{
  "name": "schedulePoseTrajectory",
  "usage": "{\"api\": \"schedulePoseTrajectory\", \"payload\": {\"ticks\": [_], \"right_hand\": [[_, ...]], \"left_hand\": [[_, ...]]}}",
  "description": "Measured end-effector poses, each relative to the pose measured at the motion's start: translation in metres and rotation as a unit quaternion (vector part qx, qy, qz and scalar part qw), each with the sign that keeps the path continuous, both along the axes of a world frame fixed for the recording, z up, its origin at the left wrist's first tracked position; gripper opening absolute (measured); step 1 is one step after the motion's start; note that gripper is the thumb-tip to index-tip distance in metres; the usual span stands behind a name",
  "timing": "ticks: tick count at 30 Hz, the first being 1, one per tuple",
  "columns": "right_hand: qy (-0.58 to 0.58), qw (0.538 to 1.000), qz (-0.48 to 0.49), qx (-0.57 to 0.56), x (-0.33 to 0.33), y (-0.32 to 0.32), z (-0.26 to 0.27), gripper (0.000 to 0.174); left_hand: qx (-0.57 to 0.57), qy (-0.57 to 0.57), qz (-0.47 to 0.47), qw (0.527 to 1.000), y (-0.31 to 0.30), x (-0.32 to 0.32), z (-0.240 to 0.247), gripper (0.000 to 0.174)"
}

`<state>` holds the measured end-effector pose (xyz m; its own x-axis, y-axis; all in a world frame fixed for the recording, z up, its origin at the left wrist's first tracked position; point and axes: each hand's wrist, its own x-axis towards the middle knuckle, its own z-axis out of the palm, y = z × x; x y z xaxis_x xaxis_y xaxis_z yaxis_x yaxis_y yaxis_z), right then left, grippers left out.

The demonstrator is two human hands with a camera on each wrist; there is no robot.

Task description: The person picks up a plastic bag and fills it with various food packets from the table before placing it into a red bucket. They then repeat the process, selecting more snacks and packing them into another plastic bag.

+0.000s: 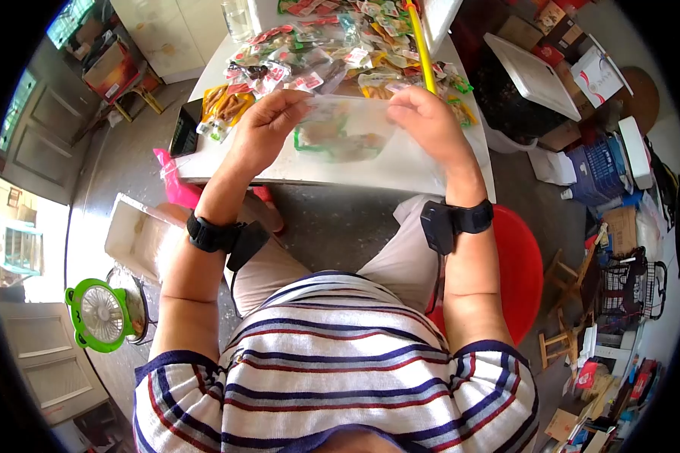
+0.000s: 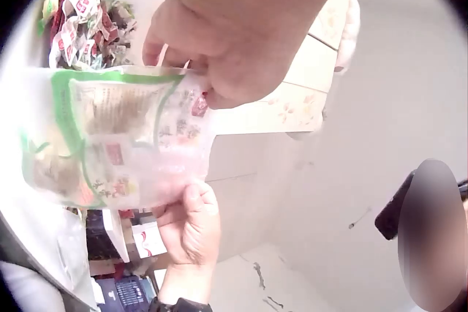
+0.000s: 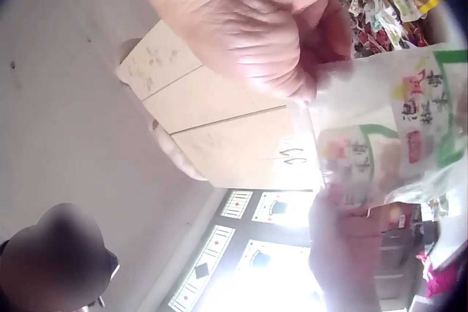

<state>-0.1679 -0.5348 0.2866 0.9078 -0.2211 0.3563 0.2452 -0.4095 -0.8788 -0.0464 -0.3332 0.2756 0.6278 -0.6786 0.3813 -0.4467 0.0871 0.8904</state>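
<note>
White table (image 1: 340, 174): stands ahead of the seated person's knees, its far half covered. Red stool (image 1: 523, 272): at the person's right side, partly hidden behind the right forearm. Pile of snack packets (image 1: 332, 41): many small printed sachets in red, green and yellow, heaped across the far part of the table. White box (image 1: 132, 234): low at the left of the table, near the left wrist. Clear bag (image 1: 344, 130): transparent pouch with a green printed border and some filling inside (print too blurred to read), held over the near part of the table, stretched between the two hands, on the near side of the pile. Left hand (image 1: 268, 124): fingers and thumb curled, pinching the bag's left top edge; the left wrist view shows them closed on the film at the corner. Right hand (image 1: 423, 121): fingers bent close together round the bag's right top edge, pinching it likewise. Green fan (image 1: 102, 313): small, low at the person's left, well apart from the table. Yellow stick (image 1: 423, 45): long and thin, lying across the pile, its near end just beyond the right hand. Glass (image 1: 238, 19): clear tumbler, upright at the table's far left corner.
</note>
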Motion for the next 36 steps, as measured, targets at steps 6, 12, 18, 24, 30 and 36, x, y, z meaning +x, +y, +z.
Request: {"api": "schedulePoseTrajectory", "payload": {"ticks": [6, 12, 18, 24, 30, 36], "right_hand": [[0.016, 1.0, -0.003, 0.018, -0.017, 0.001, 0.004, 0.01], [0.001, 0.999, -0.03, -0.025, -0.027, -0.002, 0.003, 0.01], [-0.02, 0.981, -0.046, -0.186, -0.05, 0.0, 0.003, 0.013], [0.015, 0.962, 0.041, -0.271, -0.077, 0.036, -0.001, 0.015], [0.028, 0.98, 0.008, -0.196, -0.12, 0.013, -0.018, 0.01], [0.111, 0.987, -0.114, 0.001, -0.214, -0.042, -0.037, 0.01]], "left_hand": [[0.06, -0.117, 0.01, 0.991, 0.001, -0.008, -0.001, 0.015], [0.001, -0.113, 0.021, 0.993, -0.001, -0.018, -0.004, 0.013], [0.043, -0.212, -0.005, 0.976, 0.001, -0.04, 0.011, 0.007], [0.133, -0.226, -0.123, 0.957, -0.003, -0.085, 0.033, 0.007], [0.129, 0.0, -0.191, 0.973, -0.005, -0.081, 0.003, 0.011], [0.235, 0.093, -0.241, 0.937, -0.003, -0.053, -0.091, 0.011]]}}
